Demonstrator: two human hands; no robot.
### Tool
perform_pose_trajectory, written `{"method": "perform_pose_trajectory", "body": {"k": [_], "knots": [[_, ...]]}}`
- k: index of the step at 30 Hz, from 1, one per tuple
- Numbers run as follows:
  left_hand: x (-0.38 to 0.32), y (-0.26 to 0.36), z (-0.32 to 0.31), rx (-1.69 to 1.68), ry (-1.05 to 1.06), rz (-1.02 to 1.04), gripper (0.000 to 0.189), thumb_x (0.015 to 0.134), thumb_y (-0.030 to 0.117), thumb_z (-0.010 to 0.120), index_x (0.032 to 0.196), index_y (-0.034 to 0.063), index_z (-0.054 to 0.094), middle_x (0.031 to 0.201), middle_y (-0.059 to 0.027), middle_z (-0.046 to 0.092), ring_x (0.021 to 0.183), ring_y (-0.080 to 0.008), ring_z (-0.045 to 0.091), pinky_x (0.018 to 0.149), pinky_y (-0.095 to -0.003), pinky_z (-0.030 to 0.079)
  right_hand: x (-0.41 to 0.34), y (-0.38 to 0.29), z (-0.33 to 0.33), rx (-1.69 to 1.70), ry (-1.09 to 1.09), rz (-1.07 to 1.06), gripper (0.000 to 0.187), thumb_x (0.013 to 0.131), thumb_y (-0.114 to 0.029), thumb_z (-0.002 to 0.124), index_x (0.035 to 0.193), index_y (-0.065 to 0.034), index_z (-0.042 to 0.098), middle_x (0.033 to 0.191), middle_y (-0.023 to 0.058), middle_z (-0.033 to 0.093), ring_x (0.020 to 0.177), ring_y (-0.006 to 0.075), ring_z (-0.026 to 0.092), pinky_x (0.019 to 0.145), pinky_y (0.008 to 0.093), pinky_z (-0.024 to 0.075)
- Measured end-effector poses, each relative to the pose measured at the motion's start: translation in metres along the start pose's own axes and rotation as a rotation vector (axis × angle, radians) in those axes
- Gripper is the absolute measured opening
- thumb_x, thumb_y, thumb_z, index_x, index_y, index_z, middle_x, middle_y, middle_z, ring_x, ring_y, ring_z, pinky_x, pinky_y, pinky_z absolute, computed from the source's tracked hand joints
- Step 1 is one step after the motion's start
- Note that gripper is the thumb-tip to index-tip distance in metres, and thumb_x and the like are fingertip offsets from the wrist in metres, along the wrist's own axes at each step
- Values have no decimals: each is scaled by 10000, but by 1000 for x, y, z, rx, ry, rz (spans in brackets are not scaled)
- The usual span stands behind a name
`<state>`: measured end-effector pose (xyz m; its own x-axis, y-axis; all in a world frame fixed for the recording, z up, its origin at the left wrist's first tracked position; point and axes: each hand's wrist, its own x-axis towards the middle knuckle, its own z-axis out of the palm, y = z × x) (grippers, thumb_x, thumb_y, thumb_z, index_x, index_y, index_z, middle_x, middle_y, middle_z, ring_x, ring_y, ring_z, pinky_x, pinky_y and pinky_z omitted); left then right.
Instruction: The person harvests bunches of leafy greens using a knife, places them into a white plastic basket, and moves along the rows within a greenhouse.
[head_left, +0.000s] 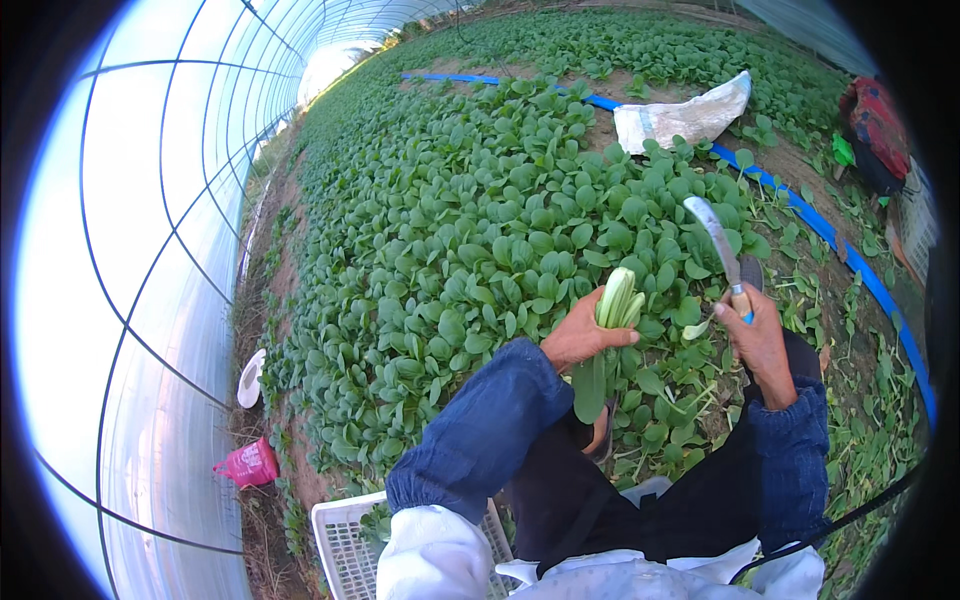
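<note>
My left hand (585, 330) grips a bunch of leafy greens (618, 300), its pale cut stems pointing away from me and its leaves hanging down toward my legs. In my right hand (757, 337) is a sickle-like knife (716, 236) with a curved metal blade and a wooden handle; the blade points up and to the left. A loose leaf with a pale stalk (696, 328) shows just left of that hand. Beyond both hands spreads a dense bed of growing greens (480, 255).
A white plastic crate (345, 540) with some greens stands at my left. A blue hose (832, 236) curves along the right, near a white woven sack (675, 116). Cut leaves litter the soil. A pink bag (251, 463) lies by the plastic greenhouse wall (150, 300).
</note>
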<state>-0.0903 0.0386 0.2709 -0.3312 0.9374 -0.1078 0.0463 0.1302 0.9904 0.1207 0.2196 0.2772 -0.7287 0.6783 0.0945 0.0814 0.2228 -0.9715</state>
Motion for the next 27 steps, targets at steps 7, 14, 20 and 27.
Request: {"method": "perform_pose_trajectory", "body": {"k": [7, 14, 20, 27], "knots": [[4, -3, -16, -248, -82, -224, 574, 742, 42, 773, 1267, 48, 540, 1094, -15, 597, 1037, -134, 561, 864, -284, 468, 30, -18, -70, 90, 188, 35, 222, 916, -266, 629, 940, -62, 547, 607, -51, 436, 413, 33, 380, 369, 191, 302], [53, 10, 3, -283, -84, -63, 371, 801, 95, 727, 1141, 86, 578, 1257, -74, 567, 1218, -211, 506, 1008, -360, 400, 52, 38, -144, 148, 338, 182, 191, 916, -266, 633, 929, -92, 557, 635, -43, 482, 458, 49, 451, 398, 217, 340], [95, -1, 13, -185, -120, -134, 359, 744, 193, 777, 1020, 131, 555, 1507, -178, 347, 1431, -315, 269, 1119, -530, 274, 46, 174, -146, 178, 230, 499, 233, 930, -274, 622, 878, -75, 513, 600, -23, 506, 405, 65, 477, 357, 230, 364], [168, -20, 60, 65, -240, -462, 461, 765, 47, 758, 1171, 20, 541, 973, -76, 658, 965, -211, 629, 863, -369, 502, 12, 267, -115, 224, 171, 725, 254, 928, -304, 603, 889, -61, 539, 581, -24, 481, 394, 78, 472, 349, 235, 359]]}}
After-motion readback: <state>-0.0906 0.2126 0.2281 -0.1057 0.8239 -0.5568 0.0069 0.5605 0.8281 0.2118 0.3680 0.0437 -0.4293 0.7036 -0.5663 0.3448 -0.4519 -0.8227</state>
